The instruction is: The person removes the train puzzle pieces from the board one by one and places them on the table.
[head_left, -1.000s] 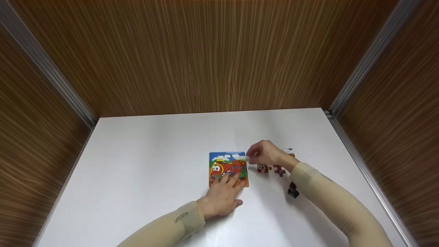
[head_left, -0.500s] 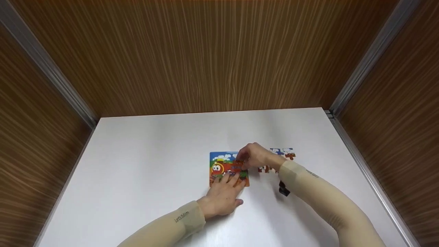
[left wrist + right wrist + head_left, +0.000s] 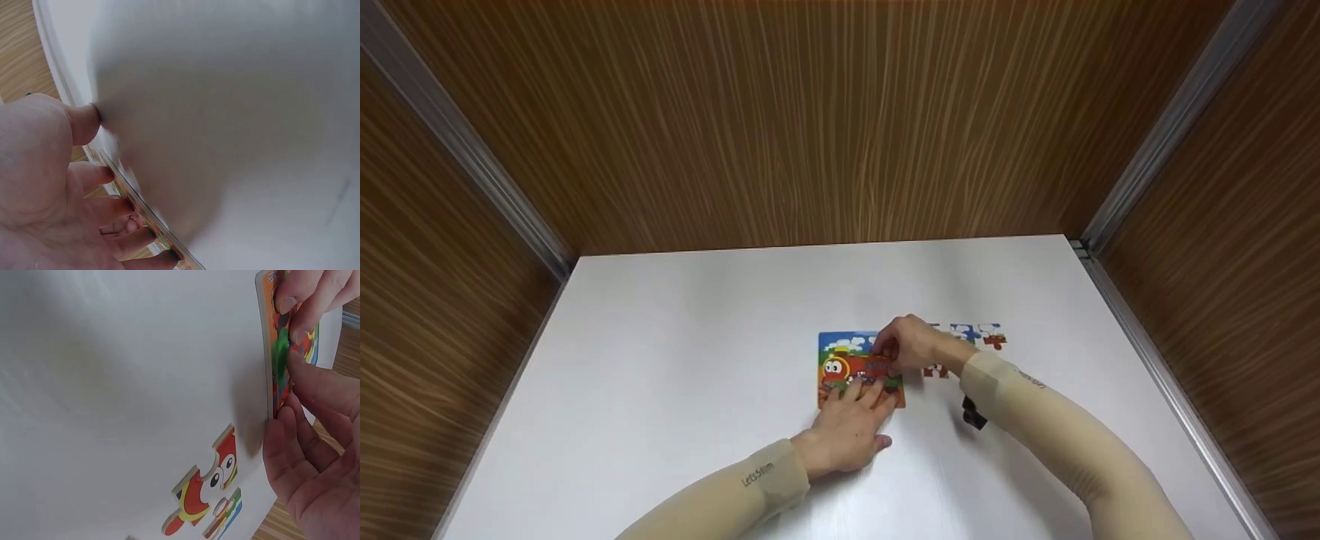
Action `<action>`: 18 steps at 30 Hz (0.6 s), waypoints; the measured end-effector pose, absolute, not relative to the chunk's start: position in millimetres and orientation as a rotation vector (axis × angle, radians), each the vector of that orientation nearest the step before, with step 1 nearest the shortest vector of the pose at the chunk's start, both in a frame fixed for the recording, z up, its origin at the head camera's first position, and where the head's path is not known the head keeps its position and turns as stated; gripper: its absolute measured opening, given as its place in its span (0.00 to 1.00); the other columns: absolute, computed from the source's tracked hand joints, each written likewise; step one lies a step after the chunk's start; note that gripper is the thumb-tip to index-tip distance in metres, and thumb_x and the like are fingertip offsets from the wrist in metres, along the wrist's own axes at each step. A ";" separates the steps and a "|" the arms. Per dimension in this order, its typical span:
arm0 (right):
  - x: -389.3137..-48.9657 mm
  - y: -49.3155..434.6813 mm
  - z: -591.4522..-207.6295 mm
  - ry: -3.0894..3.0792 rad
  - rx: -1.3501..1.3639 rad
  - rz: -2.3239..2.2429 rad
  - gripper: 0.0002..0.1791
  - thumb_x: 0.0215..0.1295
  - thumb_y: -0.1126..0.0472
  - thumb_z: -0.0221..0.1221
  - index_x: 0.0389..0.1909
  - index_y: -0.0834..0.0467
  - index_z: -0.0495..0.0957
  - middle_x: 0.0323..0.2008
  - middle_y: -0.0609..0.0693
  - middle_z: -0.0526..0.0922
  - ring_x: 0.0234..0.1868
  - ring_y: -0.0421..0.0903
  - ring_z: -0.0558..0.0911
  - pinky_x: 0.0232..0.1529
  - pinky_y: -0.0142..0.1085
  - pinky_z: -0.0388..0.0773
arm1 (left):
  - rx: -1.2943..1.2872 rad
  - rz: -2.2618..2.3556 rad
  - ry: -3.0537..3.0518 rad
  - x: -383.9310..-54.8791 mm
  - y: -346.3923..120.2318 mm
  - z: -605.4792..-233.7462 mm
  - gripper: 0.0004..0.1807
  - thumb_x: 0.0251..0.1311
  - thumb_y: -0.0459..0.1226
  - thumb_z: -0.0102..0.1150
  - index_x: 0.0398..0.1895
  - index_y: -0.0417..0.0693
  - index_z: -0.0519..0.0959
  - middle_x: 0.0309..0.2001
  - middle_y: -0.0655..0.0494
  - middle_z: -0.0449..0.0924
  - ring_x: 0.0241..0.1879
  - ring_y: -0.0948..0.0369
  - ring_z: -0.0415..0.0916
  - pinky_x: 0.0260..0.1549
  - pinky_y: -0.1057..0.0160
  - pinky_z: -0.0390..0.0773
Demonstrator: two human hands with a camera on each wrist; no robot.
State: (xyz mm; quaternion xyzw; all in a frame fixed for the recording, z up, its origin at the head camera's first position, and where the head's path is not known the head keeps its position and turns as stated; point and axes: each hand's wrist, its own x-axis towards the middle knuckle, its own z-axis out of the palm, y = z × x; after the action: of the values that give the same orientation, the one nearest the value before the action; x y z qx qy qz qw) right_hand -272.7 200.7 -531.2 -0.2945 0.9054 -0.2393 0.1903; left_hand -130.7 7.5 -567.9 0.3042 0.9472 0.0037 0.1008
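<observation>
A square jigsaw board [image 3: 831, 341] with a red cartoon train on it lies on the white table. My left hand [image 3: 846, 433] rests on its lower part with fingers spread; in the left wrist view the fingertips [image 3: 147, 233] reach over the board's edge. My right hand [image 3: 913, 343] is at the board's right side, thumb and fingers bent around a red puzzle piece [image 3: 877, 366] set against the picture. In the right wrist view its thumb touches the picture and the other fingers meet the board's edge. Those fingers partly hide the piece.
To the right of the board lie several loose puzzle pieces [image 3: 990, 336], partly covered by the right hand and forearm. One of them [image 3: 194, 498] shows cartoon eyes. A small black device [image 3: 973, 413] hangs under the right wrist. Wood-patterned walls [image 3: 825, 127] enclose the table.
My right hand has moved left from beside the board onto its right part, bringing the red puzzle piece down onto the picture. My left hand has stayed in place.
</observation>
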 end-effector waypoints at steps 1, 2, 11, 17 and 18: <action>-272.7 200.2 -531.9 2.544 -0.825 -0.672 0.20 0.59 0.70 0.80 0.53 0.56 0.94 0.44 0.52 0.94 0.41 0.40 0.85 0.47 0.33 0.83 | 0.901 0.001 2.799 -130.5 7.6 -567.9 0.39 0.85 0.61 0.51 0.92 0.63 0.60 0.92 0.53 0.57 0.89 0.42 0.59 0.82 0.34 0.70; -272.7 199.8 -532.4 2.545 -0.831 -0.673 0.19 0.59 0.70 0.80 0.52 0.56 0.94 0.43 0.52 0.94 0.40 0.40 0.84 0.46 0.33 0.82 | 0.905 -0.009 2.800 -130.3 7.5 -567.8 0.39 0.85 0.61 0.51 0.92 0.63 0.60 0.92 0.53 0.57 0.89 0.42 0.59 0.82 0.34 0.70; -273.4 198.8 -535.1 2.522 -0.893 -0.711 0.10 0.66 0.66 0.78 0.46 0.56 0.95 0.39 0.52 0.93 0.37 0.38 0.81 0.42 0.31 0.79 | 0.919 -0.021 2.803 -129.7 8.0 -565.8 0.39 0.85 0.61 0.51 0.92 0.62 0.60 0.92 0.53 0.57 0.89 0.42 0.59 0.82 0.34 0.71; -273.0 201.3 -535.9 2.475 -0.831 -0.831 0.10 0.68 0.71 0.74 0.46 0.57 0.96 0.40 0.54 0.95 0.37 0.38 0.83 0.43 0.31 0.81 | 0.903 -0.001 2.795 -129.2 7.6 -565.6 0.40 0.84 0.61 0.52 0.92 0.62 0.60 0.93 0.53 0.56 0.89 0.42 0.59 0.82 0.34 0.70; -273.0 201.3 -535.8 2.468 -0.833 -0.846 0.10 0.68 0.72 0.73 0.46 0.58 0.95 0.40 0.54 0.95 0.36 0.38 0.83 0.42 0.30 0.81 | 0.903 -0.008 2.800 -129.2 7.8 -566.1 0.40 0.84 0.61 0.52 0.92 0.62 0.60 0.92 0.53 0.57 0.89 0.42 0.59 0.82 0.34 0.70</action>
State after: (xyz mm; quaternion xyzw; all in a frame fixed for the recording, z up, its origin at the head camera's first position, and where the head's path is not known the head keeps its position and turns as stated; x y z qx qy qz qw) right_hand -273.0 201.3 -535.8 -0.2981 0.8830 -0.3025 0.2000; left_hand -129.2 7.8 -566.1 0.3053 0.9470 -0.0026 0.0999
